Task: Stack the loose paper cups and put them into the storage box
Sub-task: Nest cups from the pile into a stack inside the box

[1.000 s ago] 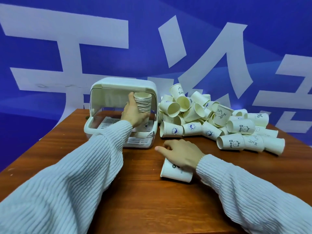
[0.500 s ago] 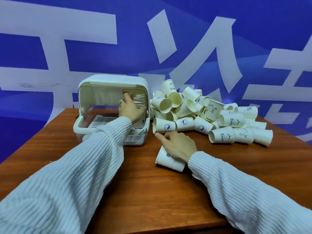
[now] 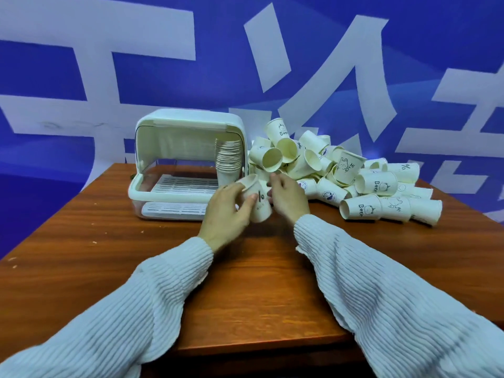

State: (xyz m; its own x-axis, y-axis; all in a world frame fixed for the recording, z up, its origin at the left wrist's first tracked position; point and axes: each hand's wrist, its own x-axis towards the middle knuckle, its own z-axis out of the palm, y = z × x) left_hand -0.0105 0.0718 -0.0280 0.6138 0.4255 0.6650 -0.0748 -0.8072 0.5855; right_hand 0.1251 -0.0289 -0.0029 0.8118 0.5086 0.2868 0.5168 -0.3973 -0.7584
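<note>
The white storage box point(image 3: 188, 124) stands open at the back left of the table, with a tall stack of paper cups point(image 3: 228, 156) upright inside its right end. In front of the box's right corner both hands meet on a paper cup point(image 3: 260, 207) with a "%" mark, held above the table. My left hand point(image 3: 226, 211) grips it, thumb across its side. My right hand point(image 3: 287, 199) pinches it from the right. A second cup rim point(image 3: 248, 181) shows just above my left fingers; whether it is nested I cannot tell. The pile of loose cups point(image 3: 354, 181) lies to the right.
The brown wooden table point(image 3: 245, 282) has its front edge close to me. The box holds a slotted white tray point(image 3: 182, 185). A blue wall with large white characters rises right behind the table.
My left hand let go of the stack in the box and drew back to the front. My right hand lifted the cup off the table, and both hands now hold it.
</note>
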